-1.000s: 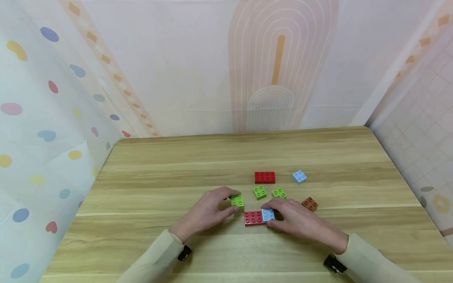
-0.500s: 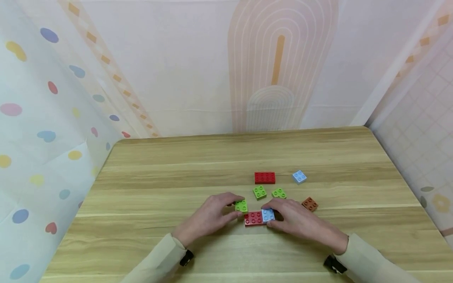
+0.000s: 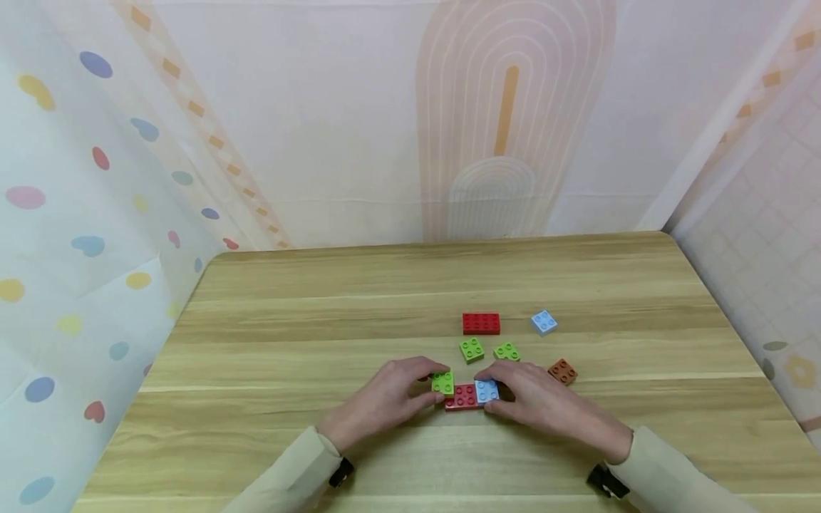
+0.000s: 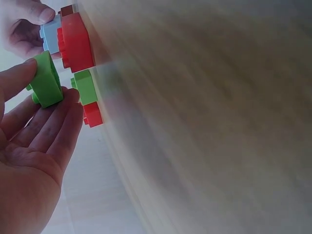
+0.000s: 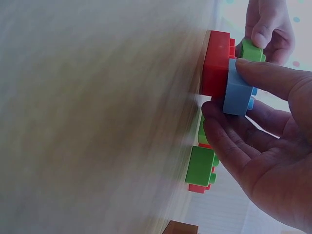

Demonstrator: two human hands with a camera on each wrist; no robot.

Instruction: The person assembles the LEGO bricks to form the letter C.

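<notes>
My left hand [image 3: 388, 396] pinches a green building brick [image 3: 442, 383] between thumb and fingers. In the left wrist view this green brick [image 4: 47, 80] is tilted and held off the table, near the left end of a long red brick [image 3: 462, 397]. My right hand [image 3: 537, 396] grips a light blue brick [image 3: 487, 390] that sits on the right end of the red brick. The right wrist view shows the blue brick [image 5: 237, 90] against the red brick's studded face [image 5: 216, 63], thumb on one side and fingers on the other.
Beyond the hands on the wooden table [image 3: 288, 306] lie another long red brick [image 3: 481, 323], a light blue brick [image 3: 544, 323], two green bricks, one left [image 3: 471, 350] and one right [image 3: 507, 352], and a brown brick [image 3: 563, 372]. A patterned cloth [image 3: 346, 121] hangs behind.
My left hand has moved right and toward me, bringing the green brick from beside the red brick to over its left end. My right hand has stayed on the blue brick.
</notes>
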